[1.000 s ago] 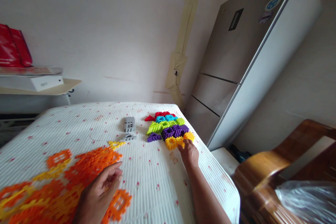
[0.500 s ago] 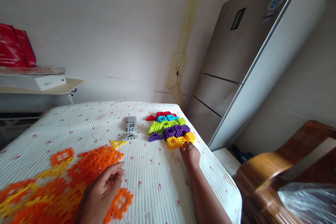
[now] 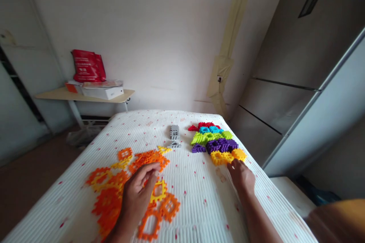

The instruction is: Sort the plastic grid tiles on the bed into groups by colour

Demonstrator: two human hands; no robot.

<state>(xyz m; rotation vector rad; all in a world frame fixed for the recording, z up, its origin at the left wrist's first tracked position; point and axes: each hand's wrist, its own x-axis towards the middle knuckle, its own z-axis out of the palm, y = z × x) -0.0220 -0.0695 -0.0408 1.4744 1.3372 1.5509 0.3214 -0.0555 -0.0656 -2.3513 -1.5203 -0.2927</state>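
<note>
Light, stiff plastic interlocking blocks [image 3: 218,138] in red, cyan, lime and purple rows lie on a red-flecked white quilted bedspread [image 3: 196,212], best taken by their lattice edges. A right hand [image 3: 242,177], fingers loosely spread, meets a yellow block [image 3: 219,158] at the rows' near end. A left hand [image 3: 137,197], fingers curled above orange lattice pieces [image 3: 169,207], may hold one; that cannot be told. A gray block [image 3: 174,133] sits nearby, a steel refrigerator [image 3: 285,64] beyond.

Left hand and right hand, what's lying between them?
In the head view, a yellow square piece and an orange piece lie beside the left hand; past them, only dotted white bedspread reaches the right hand.
</note>
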